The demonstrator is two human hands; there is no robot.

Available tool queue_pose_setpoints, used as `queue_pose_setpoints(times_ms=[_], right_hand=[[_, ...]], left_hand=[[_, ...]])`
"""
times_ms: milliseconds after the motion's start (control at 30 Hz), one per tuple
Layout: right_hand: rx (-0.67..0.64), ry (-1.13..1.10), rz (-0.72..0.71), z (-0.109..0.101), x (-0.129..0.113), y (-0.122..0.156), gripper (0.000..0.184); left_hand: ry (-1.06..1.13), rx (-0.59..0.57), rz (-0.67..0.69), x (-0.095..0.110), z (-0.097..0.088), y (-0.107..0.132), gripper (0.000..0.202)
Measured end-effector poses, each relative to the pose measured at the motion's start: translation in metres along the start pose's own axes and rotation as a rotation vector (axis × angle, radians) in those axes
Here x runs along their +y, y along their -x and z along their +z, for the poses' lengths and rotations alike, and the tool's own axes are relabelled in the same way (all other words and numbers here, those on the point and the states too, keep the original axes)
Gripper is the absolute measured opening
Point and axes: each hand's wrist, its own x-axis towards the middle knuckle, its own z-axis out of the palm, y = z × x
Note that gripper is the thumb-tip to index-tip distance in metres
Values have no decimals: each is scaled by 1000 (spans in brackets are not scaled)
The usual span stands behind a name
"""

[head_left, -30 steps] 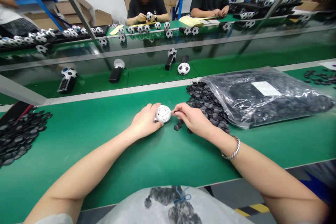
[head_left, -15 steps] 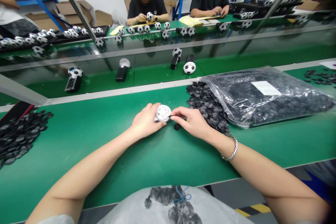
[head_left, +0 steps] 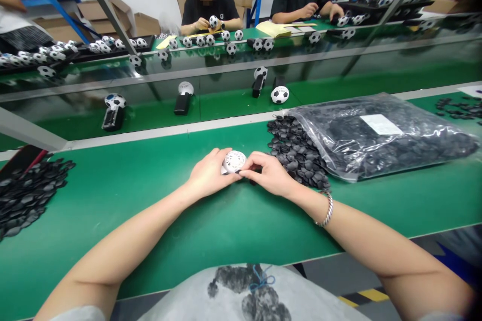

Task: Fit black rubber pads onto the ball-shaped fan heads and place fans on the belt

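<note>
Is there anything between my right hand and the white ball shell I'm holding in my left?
Nothing visible. The right hand already meets the white ball shell at its lower right edge, while the left hand cups it from the other side.

White perforated ball shell [head_left: 234, 161], round, held just above green table, small black piece against its lower edge

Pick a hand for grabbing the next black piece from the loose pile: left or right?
Right hand, probably: it sits beside the black piece pile, while the left hand cradles the white ball shell.
</note>
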Motion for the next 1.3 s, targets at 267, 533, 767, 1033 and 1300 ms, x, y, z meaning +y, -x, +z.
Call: queue_pose_setpoints(times_ms=[267, 533, 767, 1033, 1300], right_hand=[[63, -21, 45, 2, 2, -5, 23], [-110, 220, 129, -19, -1, -7, 23], [-303, 568, 221, -30, -2, -5, 12], [-352, 608, 112, -33, -6, -5, 10], [-379, 660, 97, -39, -5, -2, 17]], left_hand=[[44, 16, 10, 0, -1, -2, 60], [27, 1, 17, 1, -2, -4, 62], [-159, -40, 169, -7, -13, -7, 61], [-173, -19, 236, -16, -13, -7, 66], [-172, -12, 259, -18, -13, -7, 64]])
